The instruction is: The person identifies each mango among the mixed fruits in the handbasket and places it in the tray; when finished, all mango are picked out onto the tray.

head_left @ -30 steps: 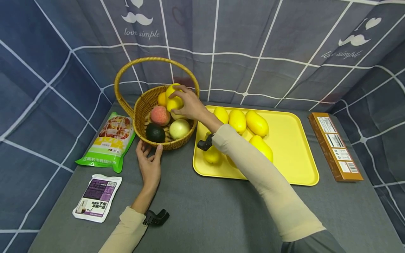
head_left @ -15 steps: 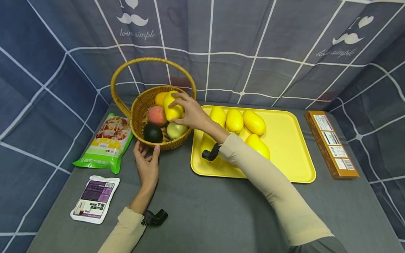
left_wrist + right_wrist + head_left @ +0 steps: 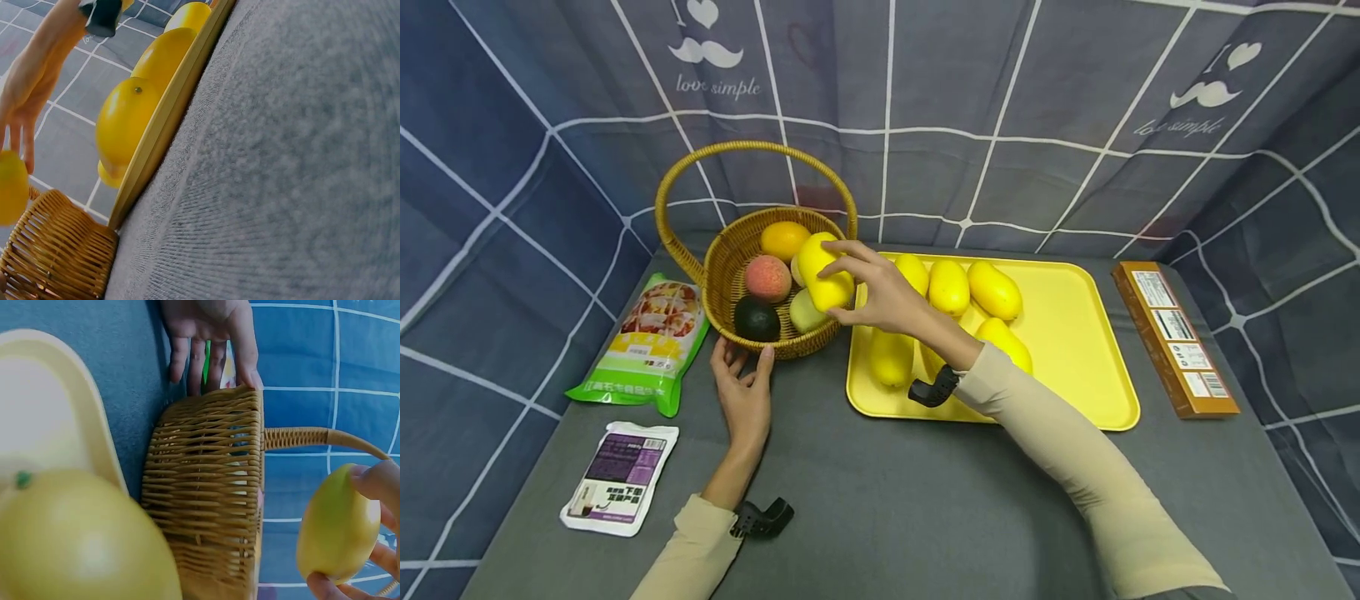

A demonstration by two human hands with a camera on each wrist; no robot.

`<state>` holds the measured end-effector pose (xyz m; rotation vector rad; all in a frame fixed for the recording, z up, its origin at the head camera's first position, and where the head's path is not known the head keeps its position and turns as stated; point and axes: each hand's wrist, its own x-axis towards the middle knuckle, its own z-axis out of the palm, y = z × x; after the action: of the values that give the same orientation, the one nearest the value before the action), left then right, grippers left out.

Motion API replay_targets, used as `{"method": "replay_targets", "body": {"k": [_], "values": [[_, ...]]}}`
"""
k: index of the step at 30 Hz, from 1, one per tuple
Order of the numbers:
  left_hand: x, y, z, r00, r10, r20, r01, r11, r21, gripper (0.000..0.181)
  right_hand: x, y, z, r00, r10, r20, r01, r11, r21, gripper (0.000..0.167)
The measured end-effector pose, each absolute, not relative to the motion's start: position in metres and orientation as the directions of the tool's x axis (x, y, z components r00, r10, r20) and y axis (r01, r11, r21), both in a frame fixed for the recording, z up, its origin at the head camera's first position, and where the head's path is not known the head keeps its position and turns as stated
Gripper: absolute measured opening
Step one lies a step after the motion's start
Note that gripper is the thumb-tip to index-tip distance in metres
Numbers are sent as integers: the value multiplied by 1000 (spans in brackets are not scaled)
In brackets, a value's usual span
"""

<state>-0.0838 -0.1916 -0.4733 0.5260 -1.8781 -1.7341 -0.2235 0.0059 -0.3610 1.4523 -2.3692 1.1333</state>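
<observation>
My right hand [image 3: 883, 292] pinches a yellow mango [image 3: 825, 275] between thumb and fingertips, above the right side of a wicker basket [image 3: 718, 279]. In the right wrist view the mango [image 3: 337, 528] is apart from the basket rim. My left hand [image 3: 747, 408] touches the near side of the basket, its thumb at the rim and its fingers fairly straight along the wall. Inside the basket lie a peach [image 3: 767, 278], a dark avocado [image 3: 757, 318], an orange-yellow fruit [image 3: 784, 240] and a pale green fruit [image 3: 805, 313]. Another pale fruit is mostly hidden behind the mango.
A yellow tray [image 3: 1075, 350] with several mangoes [image 3: 994, 290] lies right of the basket. To the left are a green food bag [image 3: 651, 342] and a white-purple pouch [image 3: 620, 477]. A brown box [image 3: 1176, 342] lies at the far right. The tall basket handle [image 3: 756, 147] arches overhead.
My right hand has carried the mango from the back of the basket toward its near right side, uncovering the orange-yellow fruit. The left hand stays at the basket. The head view has shifted slightly.
</observation>
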Motion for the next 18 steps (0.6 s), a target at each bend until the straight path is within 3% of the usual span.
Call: {"method": "replay_targets", "body": {"k": [10,18], "values": [[-83,-191,-473,-782,-613,112,62,103,993,72,-207,55,-364,-550,-657,516,-804,250,-539,40],[-83,-192,-473,-783,-613,104,53,100,994,73,-205,100,-368,-623,-598,505,-762,319,-563,41]]}}
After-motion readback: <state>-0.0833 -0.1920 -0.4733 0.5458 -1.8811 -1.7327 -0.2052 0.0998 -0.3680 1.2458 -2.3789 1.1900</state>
